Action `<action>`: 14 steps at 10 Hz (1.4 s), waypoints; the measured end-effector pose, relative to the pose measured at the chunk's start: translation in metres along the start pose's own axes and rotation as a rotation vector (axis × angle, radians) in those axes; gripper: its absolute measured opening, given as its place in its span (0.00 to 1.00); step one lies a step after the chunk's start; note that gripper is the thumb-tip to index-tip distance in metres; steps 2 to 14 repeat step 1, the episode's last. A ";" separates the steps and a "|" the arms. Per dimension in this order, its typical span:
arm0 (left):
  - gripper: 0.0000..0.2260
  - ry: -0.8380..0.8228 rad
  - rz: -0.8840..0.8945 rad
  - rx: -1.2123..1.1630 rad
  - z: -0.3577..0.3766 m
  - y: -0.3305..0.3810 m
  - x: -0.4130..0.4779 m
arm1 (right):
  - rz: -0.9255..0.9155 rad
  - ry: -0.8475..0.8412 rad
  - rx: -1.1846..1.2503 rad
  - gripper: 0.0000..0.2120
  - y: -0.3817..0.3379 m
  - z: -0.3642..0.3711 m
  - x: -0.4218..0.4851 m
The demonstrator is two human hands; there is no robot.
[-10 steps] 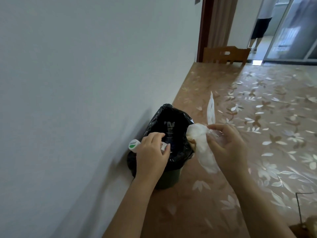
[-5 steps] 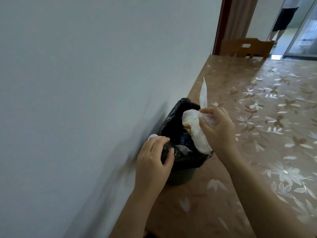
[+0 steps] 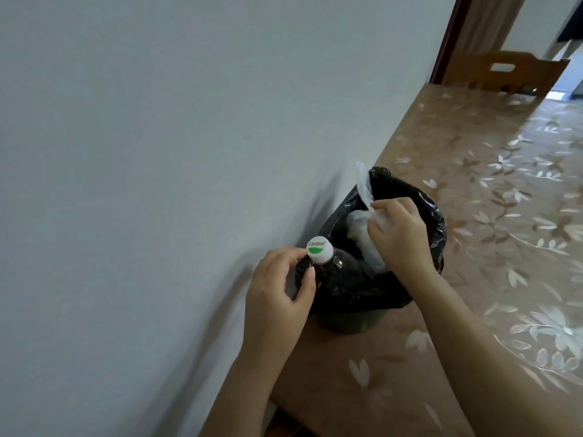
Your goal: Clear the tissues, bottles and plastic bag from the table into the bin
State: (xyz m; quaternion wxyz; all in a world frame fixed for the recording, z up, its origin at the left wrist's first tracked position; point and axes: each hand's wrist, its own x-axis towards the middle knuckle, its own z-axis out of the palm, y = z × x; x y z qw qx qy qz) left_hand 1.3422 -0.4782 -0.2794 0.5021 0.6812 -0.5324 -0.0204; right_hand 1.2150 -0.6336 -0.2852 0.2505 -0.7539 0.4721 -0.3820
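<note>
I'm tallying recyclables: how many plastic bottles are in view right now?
1. The clear plastic bottle with a white-and-green cap sits at the left rim of the black-lined bin, its neck pinched by the left hand. More may be hidden inside the bin.

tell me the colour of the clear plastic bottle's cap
White round cap with a green leaf-shaped mark on the clear plastic bottle; head view shows it best.

Left hand [image 3: 277,288] and right hand [image 3: 399,234] are bare, likewise left forearm [image 3: 246,380] and right forearm [image 3: 467,357].
</note>
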 end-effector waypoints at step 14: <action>0.12 -0.011 -0.028 -0.037 0.003 -0.001 -0.002 | -0.007 -0.007 -0.051 0.11 0.007 0.003 -0.004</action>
